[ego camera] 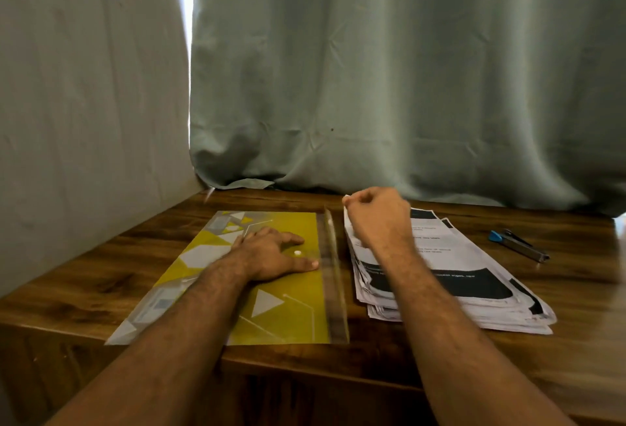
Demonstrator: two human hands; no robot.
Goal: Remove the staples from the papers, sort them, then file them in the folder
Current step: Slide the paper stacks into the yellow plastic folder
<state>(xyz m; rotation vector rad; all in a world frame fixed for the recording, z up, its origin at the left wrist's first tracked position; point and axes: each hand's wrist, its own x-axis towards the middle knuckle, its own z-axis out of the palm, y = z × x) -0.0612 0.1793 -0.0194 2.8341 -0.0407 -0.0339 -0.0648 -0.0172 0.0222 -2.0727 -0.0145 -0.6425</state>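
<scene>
Papers (450,276) sit in a loose, fanned stack on the right half of the tabletop (576,307), near the front edge, with corners sticking out unevenly. Your right hand (377,219) is over the stack's far left corner, fingers curled and pinching at what looks like the top sheet's corner; blur makes it hard to confirm exactly what is pinched. Your left hand (271,254) lies flat, fingers spread, pressing on the yellow folder (288,310), which lies on the left half of the tabletop, its clear flap edge just beside the stack. Folder's snap button (297,253) shows between your thumb and forefinger. A blue-tipped tool, probably a stapler or staple remover (518,245), lies well apart from both hands by the far right edge. Expect the sheets to be light, floppy and easy to crease; the stack will likely slide and splay if you pull from one corner only. Judgement: take sheets by a corner to separate them, then hold the long edge with the whole hand. The plastic folder looks slick, so hold it down while feeding sheets under the flap.
</scene>
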